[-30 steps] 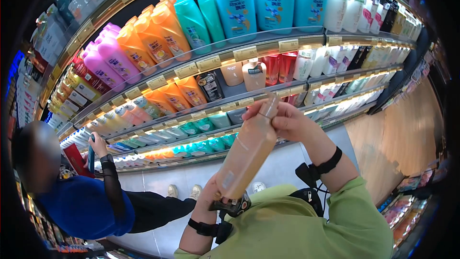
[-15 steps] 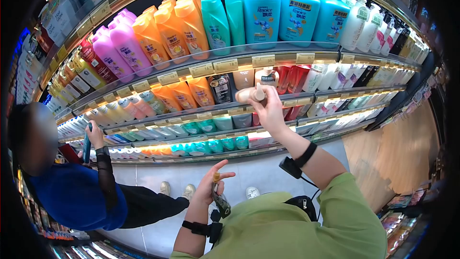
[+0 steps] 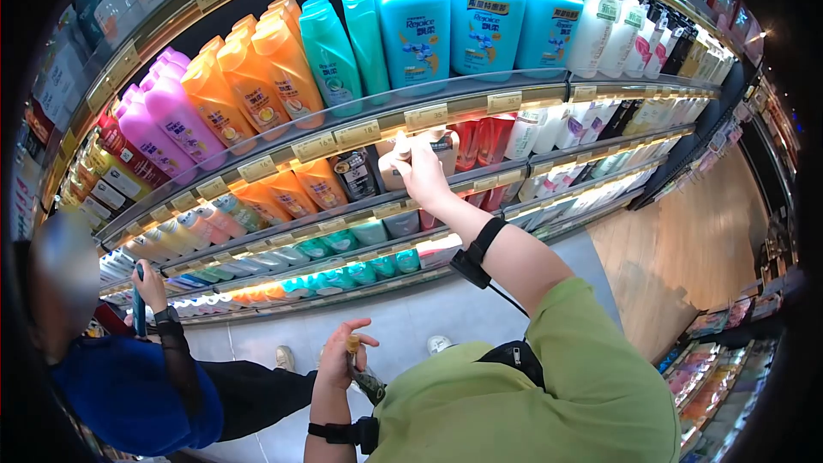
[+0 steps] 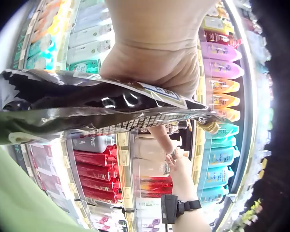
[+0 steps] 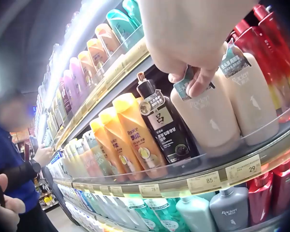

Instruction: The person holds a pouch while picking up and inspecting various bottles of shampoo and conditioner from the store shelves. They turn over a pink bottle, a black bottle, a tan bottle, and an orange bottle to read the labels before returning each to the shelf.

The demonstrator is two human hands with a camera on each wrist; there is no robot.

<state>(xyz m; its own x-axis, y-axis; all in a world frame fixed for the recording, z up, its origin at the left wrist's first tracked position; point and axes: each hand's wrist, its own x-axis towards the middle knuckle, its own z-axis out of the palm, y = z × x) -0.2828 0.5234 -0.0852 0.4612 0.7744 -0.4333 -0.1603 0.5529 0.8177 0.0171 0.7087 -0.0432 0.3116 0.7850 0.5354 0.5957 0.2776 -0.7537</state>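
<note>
In the right wrist view, my right hand (image 5: 198, 41) pinches the top of a beige pump bottle (image 5: 208, 116) by its neck tag. That bottle stands on the shelf between a black pump bottle (image 5: 166, 125) and another beige bottle (image 5: 253, 101). The head view shows the right hand (image 3: 420, 173) reaching in under the upper shelf. Low near the body, my left hand (image 3: 341, 362) holds a dark pouch (image 3: 369, 387) with a gold cap, one finger extended. The glossy black pouch (image 4: 82, 99) lies across the left wrist view below the left hand (image 4: 152, 60), whose fingers are mostly hidden.
Large blue pump bottles (image 3: 416, 30) and orange bottles (image 3: 287, 69) line the shelf above. A clear lip (image 5: 217, 157) edges the shelf. Red bottles (image 3: 493, 141) are to the right. A person in blue (image 3: 129, 394) stands at left holding a phone.
The beige bottle, earlier held before the body by both hands, has moved forward onto the shelf in my right hand. My left hand has let go of it and stays low with the pouch.
</note>
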